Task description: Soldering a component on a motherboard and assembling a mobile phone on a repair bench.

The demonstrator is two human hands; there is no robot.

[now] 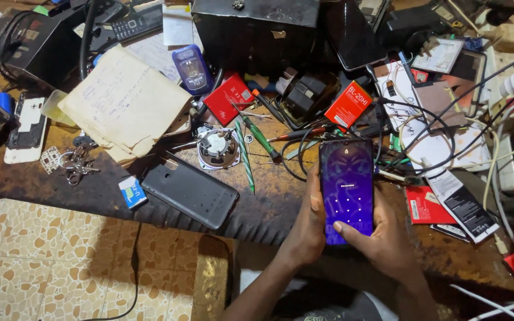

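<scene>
The grip of both hands closes on one smartphone (347, 189), held upright above the near edge of the surface (90, 178), screen lit purple with a faint dot pattern. The left hand (307, 229) wraps the phone's left edge, fingers curled behind it and thumb lying along the side. The right hand (382, 238) cups the lower right corner from below, and its thumb (352, 229) presses flat on the lower part of the screen. The fingers behind the phone are hidden, so how they sit on its back cannot be told.

To the left, well apart, a dark grey back cover (190, 191) lies flat on the surface. Just beyond the phone lies a green-handled screwdriver (261, 138), with a red box (348, 104) farther off. Tangled cables (447, 119) crowd the right side, running out of the picture. Both forearms are cut off at the near edge.
</scene>
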